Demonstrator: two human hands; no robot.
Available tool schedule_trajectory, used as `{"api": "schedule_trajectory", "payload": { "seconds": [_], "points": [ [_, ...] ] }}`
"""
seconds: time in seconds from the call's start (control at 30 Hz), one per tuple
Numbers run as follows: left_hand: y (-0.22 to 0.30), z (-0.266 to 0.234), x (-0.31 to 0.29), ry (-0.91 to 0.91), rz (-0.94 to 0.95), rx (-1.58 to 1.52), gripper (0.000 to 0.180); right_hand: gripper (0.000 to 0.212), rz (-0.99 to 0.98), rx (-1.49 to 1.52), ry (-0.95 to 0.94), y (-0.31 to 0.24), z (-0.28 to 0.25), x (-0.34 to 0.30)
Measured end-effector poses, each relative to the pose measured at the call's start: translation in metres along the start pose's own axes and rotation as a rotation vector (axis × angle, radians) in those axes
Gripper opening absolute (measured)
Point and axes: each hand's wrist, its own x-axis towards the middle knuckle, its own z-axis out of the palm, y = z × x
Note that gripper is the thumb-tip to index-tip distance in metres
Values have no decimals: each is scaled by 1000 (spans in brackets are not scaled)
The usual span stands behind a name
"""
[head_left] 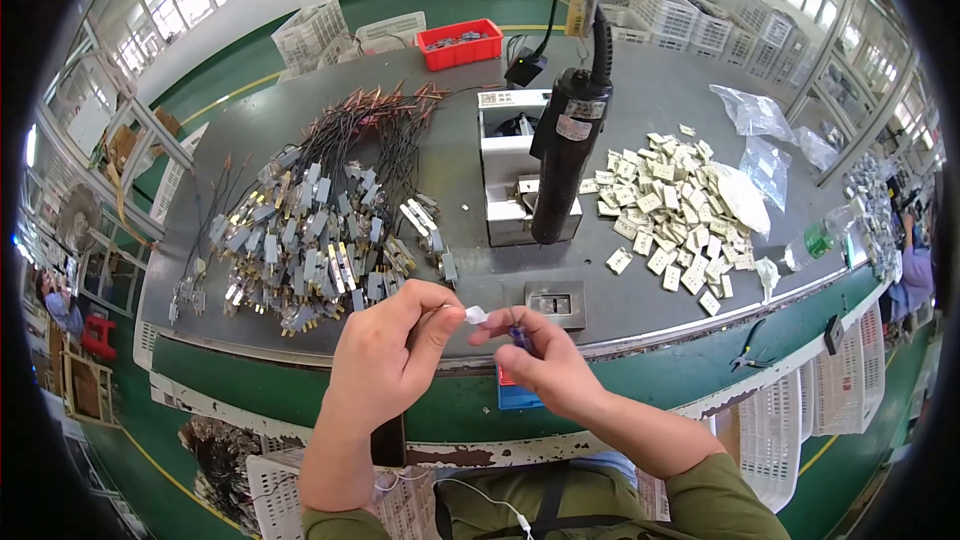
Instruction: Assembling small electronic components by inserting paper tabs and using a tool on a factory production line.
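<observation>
My left hand (385,355) is closed, pinching a small white piece (475,314) between thumb and forefinger above the table's front edge. Just to the right, my right hand (550,368) curls its fingers round a small dark purple item (520,338), whose kind I cannot make out. The white piece lies between the two hands, close to the right fingertips. Behind the right hand a metal fixture block (556,303) with a rectangular slot sits on the table, below a hanging black electric screwdriver (572,155).
A heap of grey wired parts (300,230) covers the table's left side; cream plastic pieces (680,210) lie in a pile on the right. Beyond stand a white-and-metal holder (508,155) and a red bin (460,44). Pliers (748,348) and a green-labelled bottle (815,238) are at right.
</observation>
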Motion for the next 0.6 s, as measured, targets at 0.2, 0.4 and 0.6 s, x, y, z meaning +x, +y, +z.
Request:
{"api": "schedule_trajectory", "payload": {
  "seconds": [0.2,0.4,0.6],
  "points": [
    [-3,-2,0,22,-19,-93,15,26,87,-100,15,4,-1,18],
    [-2,-12,-1,-23,-38,-198,21,22,-64,-25,22,0,2,13],
    [1,-18,-3,-65,-69,-203,22,21,-113,-180,-62,-13,4,26]
  ]
}}
